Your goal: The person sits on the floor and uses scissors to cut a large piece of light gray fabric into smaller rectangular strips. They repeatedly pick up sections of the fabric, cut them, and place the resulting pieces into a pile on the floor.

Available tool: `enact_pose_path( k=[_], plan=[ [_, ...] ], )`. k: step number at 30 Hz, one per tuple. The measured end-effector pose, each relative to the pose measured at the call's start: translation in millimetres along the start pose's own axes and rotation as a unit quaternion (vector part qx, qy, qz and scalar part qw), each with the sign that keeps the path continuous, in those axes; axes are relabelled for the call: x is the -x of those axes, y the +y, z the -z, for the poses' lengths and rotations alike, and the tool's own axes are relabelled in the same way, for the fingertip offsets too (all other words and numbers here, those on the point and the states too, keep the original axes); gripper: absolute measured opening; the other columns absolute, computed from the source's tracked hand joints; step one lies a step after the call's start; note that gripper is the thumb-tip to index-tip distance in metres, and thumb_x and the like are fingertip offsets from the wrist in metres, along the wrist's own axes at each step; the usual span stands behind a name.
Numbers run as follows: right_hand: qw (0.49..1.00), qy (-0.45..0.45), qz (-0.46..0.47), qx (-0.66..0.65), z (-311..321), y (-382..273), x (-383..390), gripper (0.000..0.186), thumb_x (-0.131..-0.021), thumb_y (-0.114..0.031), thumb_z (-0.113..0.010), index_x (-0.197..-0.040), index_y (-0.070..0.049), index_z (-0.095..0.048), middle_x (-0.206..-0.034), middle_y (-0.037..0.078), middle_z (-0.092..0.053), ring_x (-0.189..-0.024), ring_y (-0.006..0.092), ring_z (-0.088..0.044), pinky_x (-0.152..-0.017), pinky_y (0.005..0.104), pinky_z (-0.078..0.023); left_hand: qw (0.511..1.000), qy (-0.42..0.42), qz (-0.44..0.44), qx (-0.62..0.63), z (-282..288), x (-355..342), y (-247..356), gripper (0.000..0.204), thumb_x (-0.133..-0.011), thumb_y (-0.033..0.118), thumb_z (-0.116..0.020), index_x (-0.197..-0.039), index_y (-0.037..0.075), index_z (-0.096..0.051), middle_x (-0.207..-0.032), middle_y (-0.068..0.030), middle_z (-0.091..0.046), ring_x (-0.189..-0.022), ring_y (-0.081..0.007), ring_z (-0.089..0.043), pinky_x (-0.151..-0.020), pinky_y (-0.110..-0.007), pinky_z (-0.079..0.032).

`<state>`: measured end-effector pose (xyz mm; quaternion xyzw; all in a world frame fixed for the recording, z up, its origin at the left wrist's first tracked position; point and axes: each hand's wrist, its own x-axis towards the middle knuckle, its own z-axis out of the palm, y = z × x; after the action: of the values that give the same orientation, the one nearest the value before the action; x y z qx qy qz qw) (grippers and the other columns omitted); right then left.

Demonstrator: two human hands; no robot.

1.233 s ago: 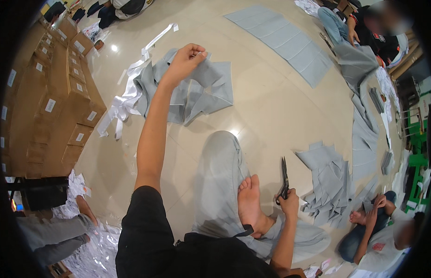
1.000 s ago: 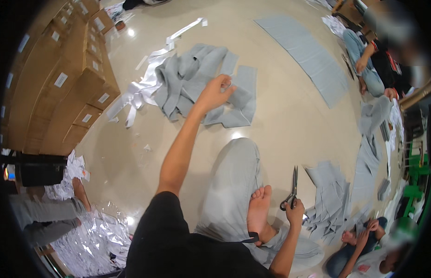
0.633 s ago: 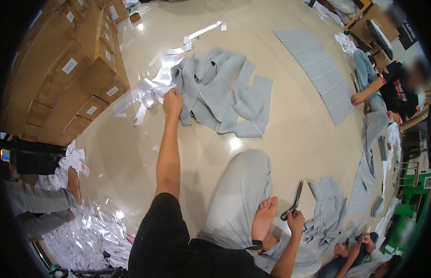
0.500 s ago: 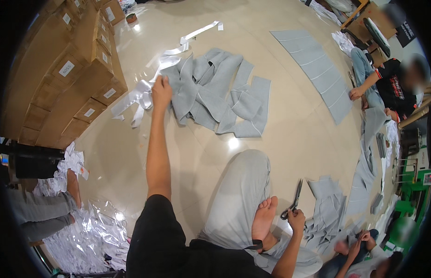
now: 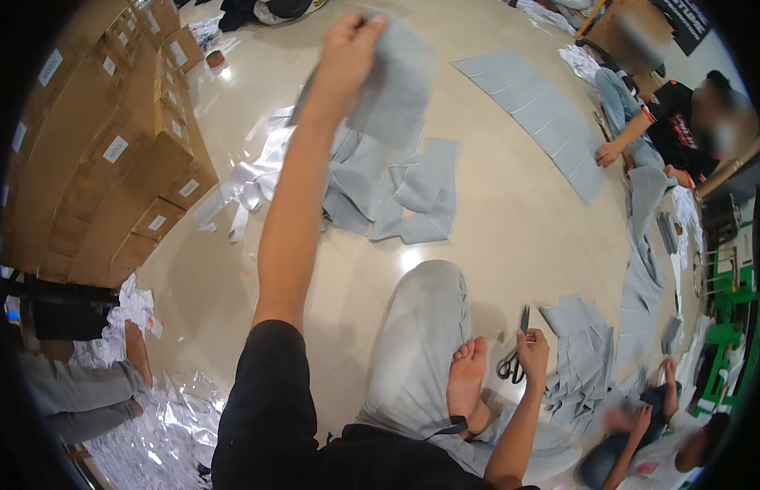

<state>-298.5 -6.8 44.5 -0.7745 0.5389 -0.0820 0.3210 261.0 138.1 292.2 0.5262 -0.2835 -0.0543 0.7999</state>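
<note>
Left hand: fingers closed, thumb up top, grasping grey cloth by its upper edge. Arm stretched out far ahead.
Cloth: hangs from left hand, blurred, overlapping the heap in view. Can't tell if its lower edge touches the heap.
Heap: grey strips, loosely folded, on the floor under and beyond the left forearm. Right side spreads out flatter.
Ribbon: white, shiny, tangled, just left of the heap; partly behind the forearm.
Right hand: wrapped around scissors, low, right of the bare foot.
Scissors: black handles, tips pointing away from the person. Fingers hide the pivot; can't tell if blades are parted.
Offcuts: overlapping grey pieces on the floor, near the right hand on its right.
Sheet: grey, flat, pale lines across it, right of the heap, well apart.
Co-worker, upper right: black shirt, hand at the sheet's edge.
Co-worker, lower right: seated, white shirt.
Boxes: brown, stacked, left side.
</note>
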Motion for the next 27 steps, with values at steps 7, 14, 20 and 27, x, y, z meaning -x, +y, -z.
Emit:
enact_pose_path(
  k=[7,14,20,27],
  plan=[
    [0.998,0.049,-0.027,-0.030,-1.3,61.4,28.2,0.036,-0.090,-0.026,-0.073,-0.106,0.005,-0.066,-0.085,0.018,-0.072,-0.077,0.0248,-0.071,-0.072,0.0369,-0.055,0.976,-0.185,0.113,-0.003,-183.9,107.4,-78.4,0.015,-0.098,0.021,-0.067,-0.096,0.006,-0.064,-0.082,0.0068,-0.054,-0.076,-0.0052,-0.044,-0.065,-0.026,-0.038],
    [0.982,0.157,-0.018,-0.106,-29.8,100.3,64.9,0.027,-0.085,-0.018,-0.076,-0.094,0.003,-0.062,-0.074,0.012,-0.064,-0.067,0.0228,-0.061,-0.067,0.0360,-0.052,0.883,-0.281,0.374,0.041,-308.2,328.8,-193.5,0.012,-0.100,0.014,-0.063,-0.105,0.004,-0.063,-0.087,0.0013,-0.061,-0.080,-0.0075,-0.052,-0.071,-0.026,-0.043],
    [0.990,0.117,-0.009,-0.080,-30.9,93.3,56.1,0.029,-0.082,-0.019,-0.077,-0.093,0.002,-0.061,-0.081,0.017,-0.064,-0.077,0.0329,-0.062,-0.075,0.0433,-0.051,0.890,-0.333,0.299,-0.092,-391.8,386.0,-217.4,0.029,-0.100,0.016,-0.061,-0.122,-0.003,-0.060,-0.100,-0.0108,-0.069,-0.089,-0.0153,-0.063,-0.075,-0.033,-0.051],
    [0.990,0.076,-0.023,-0.117,-33.1,110.4,55.5,0.029,-0.083,-0.019,-0.075,-0.097,0.002,-0.061,-0.090,0.021,-0.066,-0.089,0.0400,-0.062,-0.083,0.0491,-0.049,0.812,-0.554,0.183,0.014,-486.3,428.7,-119.3,0.037,-0.102,0.030,-0.061,-0.116,-0.004,-0.063,-0.108,-0.0157,-0.069,-0.102,-0.0234,-0.066,-0.090,-0.037,-0.052]
  ],
)
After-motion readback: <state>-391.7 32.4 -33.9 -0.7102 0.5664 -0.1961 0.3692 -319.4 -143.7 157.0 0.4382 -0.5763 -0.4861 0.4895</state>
